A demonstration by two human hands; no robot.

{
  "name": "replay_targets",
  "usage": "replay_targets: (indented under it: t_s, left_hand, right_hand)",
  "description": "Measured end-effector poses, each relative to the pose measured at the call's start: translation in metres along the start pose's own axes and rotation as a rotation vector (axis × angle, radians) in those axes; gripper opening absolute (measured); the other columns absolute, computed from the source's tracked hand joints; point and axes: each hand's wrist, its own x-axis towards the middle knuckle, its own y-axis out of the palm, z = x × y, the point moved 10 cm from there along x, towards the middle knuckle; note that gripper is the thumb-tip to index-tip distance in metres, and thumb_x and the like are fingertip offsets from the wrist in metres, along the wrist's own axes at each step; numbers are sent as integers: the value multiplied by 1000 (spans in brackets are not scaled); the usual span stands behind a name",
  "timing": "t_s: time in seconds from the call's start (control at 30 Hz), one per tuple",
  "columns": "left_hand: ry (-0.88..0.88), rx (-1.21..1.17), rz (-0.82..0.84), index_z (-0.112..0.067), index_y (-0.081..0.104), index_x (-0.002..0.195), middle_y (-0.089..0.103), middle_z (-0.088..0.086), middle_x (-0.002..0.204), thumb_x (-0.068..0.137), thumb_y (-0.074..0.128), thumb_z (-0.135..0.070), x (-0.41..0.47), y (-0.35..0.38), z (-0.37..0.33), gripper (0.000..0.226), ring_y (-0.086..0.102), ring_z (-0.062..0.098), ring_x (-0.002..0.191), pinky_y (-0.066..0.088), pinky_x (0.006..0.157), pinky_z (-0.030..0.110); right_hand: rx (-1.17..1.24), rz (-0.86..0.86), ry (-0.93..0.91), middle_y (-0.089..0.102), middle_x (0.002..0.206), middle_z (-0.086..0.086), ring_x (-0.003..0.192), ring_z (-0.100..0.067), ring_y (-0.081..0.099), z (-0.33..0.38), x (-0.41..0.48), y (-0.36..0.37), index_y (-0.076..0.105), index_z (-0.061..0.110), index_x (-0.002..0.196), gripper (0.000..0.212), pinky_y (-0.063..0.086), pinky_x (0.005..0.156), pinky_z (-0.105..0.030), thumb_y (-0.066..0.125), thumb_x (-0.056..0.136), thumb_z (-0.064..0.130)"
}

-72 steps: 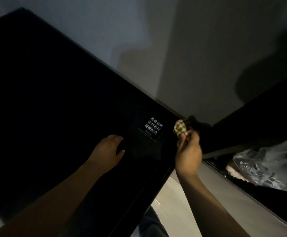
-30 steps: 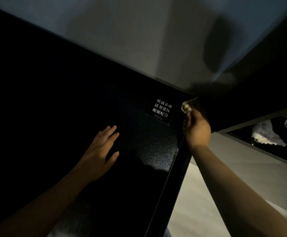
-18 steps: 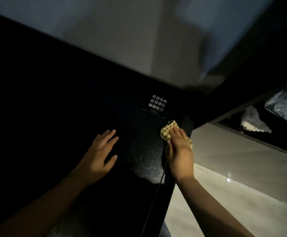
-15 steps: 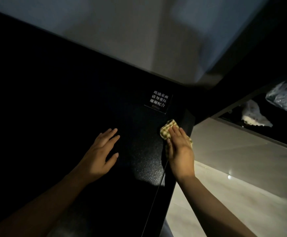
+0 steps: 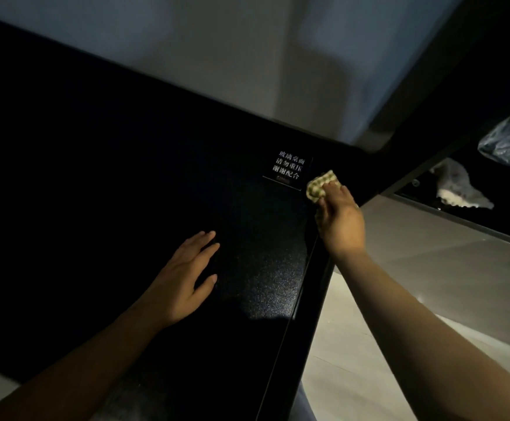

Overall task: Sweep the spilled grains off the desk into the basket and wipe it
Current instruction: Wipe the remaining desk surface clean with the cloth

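Wipe step in hand, I judge, worked at right of frame centre. Right hand [image 5: 340, 220] lies on a checked cloth [image 5: 320, 185], fingers bent over it and thumb along its side, pressing the bunched cloth onto the black worktop [image 5: 96, 177] close to its right corner, just beside a small label [image 5: 288, 169] with white characters. Cloth's far end pokes out past the fingertips toward the upper left. Left hand [image 5: 184, 278] rests flat on the worktop at lower centre, fingers straight and slightly spread, holding nothing. Light is poor: no grains made out; the speckled sheen on the lit patch of worktop could be grit or plain surface texture, cannot tell. No basket identified with certainty; at far right of frame, below worktop level, a dark recess holds a clear plastic bag [image 5: 508, 144] and a crumpled pale wad [image 5: 457, 189]. Risks from here: the cloth sits near the worktop's right edge, so an outward stroke would push any leftover grains onto the pale floor [image 5: 354, 375] rather than into the basket. Bunched cloth wipes a narrow track, so strips may be missed, and in this gloom misses go unseen. Label reads as a glass-top warning against heavy pressure; leaning weight through the flat left hand is the thing to avoid.
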Motion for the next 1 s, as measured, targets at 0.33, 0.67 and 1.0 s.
replay_targets:
  t_s: [0.33,0.67,1.0]
  left_hand:
    - [-19,1,8,-20,29,147,11,-8,158,94,54,-30,-5,2,-3,60,-1,4,145,12,119,34]
    - [-18,7,-3,-20,29,147,12,-9,157,94,54,-29,-9,2,-5,60,-1,5,145,12,119,34]
    - [-13,4,-4,-18,30,147,13,-7,157,94,54,-29,-8,2,-8,60,-2,3,142,7,116,28]
  right_hand:
    - [24,94,-116,48,144,-1,137,-9,29,33,-103,21,56,15,134,38,22,115,-27,51,96,17]
    - [246,-178,-32,62,120,5,110,-2,54,34,-65,-53,63,10,123,29,38,95,-9,52,96,7]
    - [69,45,-4,46,145,-3,142,-20,29,11,-87,11,57,14,133,37,16,118,-29,54,96,13]
